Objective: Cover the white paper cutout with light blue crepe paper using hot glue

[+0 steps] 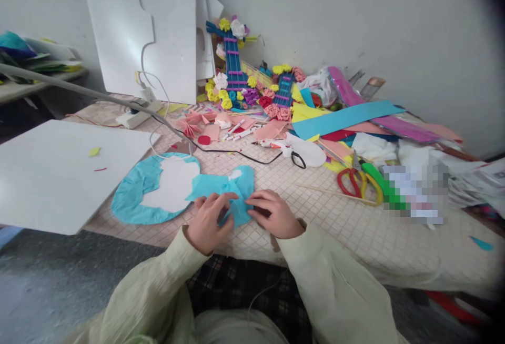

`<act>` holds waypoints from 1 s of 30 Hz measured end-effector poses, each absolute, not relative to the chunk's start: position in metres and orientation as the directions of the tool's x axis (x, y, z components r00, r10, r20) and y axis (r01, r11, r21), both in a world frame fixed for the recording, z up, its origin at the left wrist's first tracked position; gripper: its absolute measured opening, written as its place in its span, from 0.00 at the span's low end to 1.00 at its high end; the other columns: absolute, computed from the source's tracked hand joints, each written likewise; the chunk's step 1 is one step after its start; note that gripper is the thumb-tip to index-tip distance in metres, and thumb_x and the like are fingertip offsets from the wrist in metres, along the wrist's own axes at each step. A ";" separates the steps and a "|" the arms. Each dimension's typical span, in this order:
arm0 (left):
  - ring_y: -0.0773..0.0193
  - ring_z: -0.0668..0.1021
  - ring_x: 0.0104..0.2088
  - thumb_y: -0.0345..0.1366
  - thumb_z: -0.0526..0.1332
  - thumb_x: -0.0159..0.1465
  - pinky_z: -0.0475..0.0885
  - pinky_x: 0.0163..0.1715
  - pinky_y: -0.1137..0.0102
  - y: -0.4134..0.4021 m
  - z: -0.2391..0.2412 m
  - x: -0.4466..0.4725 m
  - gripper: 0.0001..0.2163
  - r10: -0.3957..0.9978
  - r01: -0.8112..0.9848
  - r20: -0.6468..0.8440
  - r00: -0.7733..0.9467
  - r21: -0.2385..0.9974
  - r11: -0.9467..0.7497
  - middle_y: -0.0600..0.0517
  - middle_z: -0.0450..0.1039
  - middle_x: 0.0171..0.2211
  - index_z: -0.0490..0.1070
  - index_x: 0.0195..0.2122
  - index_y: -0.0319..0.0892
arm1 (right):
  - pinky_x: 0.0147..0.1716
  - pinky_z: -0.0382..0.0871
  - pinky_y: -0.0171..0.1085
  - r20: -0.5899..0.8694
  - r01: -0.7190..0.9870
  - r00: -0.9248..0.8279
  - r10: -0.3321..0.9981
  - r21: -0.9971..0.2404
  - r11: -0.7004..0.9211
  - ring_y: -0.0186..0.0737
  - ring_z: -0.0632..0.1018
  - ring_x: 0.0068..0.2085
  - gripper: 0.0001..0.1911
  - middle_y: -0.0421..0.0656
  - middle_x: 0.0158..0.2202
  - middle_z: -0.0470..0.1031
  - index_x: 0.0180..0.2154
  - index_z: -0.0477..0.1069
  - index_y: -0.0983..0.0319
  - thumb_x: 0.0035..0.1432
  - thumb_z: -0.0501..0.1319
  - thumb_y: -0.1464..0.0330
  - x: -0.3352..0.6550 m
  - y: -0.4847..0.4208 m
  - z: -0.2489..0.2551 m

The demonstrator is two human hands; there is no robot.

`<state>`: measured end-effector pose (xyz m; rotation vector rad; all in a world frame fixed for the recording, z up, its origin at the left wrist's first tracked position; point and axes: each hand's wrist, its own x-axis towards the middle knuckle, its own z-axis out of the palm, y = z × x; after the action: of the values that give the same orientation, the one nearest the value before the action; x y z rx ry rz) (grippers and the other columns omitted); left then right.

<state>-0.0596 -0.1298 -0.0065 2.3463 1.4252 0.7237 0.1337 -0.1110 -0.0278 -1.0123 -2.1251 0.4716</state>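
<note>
A white board cutout [168, 189], with a round part at the left and a narrower part at the right, lies partly covered with blue crepe paper [240, 180]. My left hand [209, 223] rests on the narrower part, its fingers bent and apart as they touch the blue paper. At the right edge of that part, my right hand [276, 215] pinches the paper between thumb and fingers. Bare white shows in the middle of the round part, with wrinkled blue paper around its rim.
A white foam board [67, 170] overhangs the table's left edge. Behind the cutout are a white glue gun [284, 147] on a black cable, markers [239, 132] and paper scraps. Scissors [359, 181] and a thin stick [335, 193] lie at right. Flower-decorated paper guitars [233, 62] lean on the wall.
</note>
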 end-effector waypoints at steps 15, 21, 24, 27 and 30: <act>0.59 0.70 0.35 0.37 0.60 0.55 0.62 0.37 0.63 -0.135 -0.014 -0.074 0.10 0.862 0.742 0.403 0.307 0.466 -0.482 0.53 0.72 0.29 0.71 0.39 0.44 | 0.41 0.65 0.38 0.391 0.495 -0.366 0.845 -0.687 0.532 0.36 0.72 0.39 0.06 0.43 0.35 0.74 0.34 0.73 0.60 0.54 0.58 0.68 0.128 -0.111 -0.019; 0.59 0.70 0.36 0.34 0.60 0.55 0.58 0.39 0.62 -0.140 -0.016 -0.075 0.15 0.894 0.747 0.334 0.297 0.502 -0.436 0.55 0.72 0.30 0.64 0.44 0.45 | 0.35 0.63 0.36 0.268 0.648 -0.306 0.914 -0.645 0.406 0.36 0.70 0.34 0.04 0.39 0.29 0.70 0.27 0.68 0.60 0.52 0.61 0.67 0.114 -0.104 -0.014; 0.59 0.70 0.37 0.35 0.60 0.56 0.59 0.38 0.62 -0.143 -0.017 -0.073 0.15 0.904 0.737 0.308 0.297 0.528 -0.423 0.54 0.72 0.33 0.62 0.45 0.45 | 0.34 0.62 0.35 0.244 0.668 -0.300 0.922 -0.636 0.386 0.36 0.69 0.34 0.03 0.39 0.29 0.70 0.27 0.67 0.60 0.52 0.60 0.69 0.112 -0.104 -0.013; 0.60 0.71 0.34 0.37 0.58 0.58 0.57 0.39 0.61 -0.145 -0.018 -0.071 0.14 0.929 0.729 0.260 0.263 0.577 -0.368 0.55 0.71 0.30 0.59 0.45 0.45 | 0.34 0.62 0.35 0.241 0.656 -0.301 0.923 -0.650 0.384 0.35 0.69 0.34 0.03 0.38 0.28 0.69 0.27 0.66 0.60 0.52 0.60 0.69 0.112 -0.104 -0.012; 0.62 0.73 0.32 0.34 0.56 0.58 0.55 0.39 0.60 -0.146 -0.018 -0.070 0.12 0.941 0.722 0.234 0.244 0.604 -0.338 0.58 0.70 0.26 0.59 0.43 0.46 | 0.34 0.62 0.35 0.241 0.653 -0.294 0.925 -0.656 0.378 0.35 0.69 0.33 0.03 0.38 0.28 0.69 0.27 0.66 0.60 0.52 0.59 0.69 0.113 -0.104 -0.013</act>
<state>-0.0700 -0.1462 -0.0178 2.1511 1.5259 0.8091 0.1127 -0.1042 -0.0129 -1.3525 -2.0467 0.5935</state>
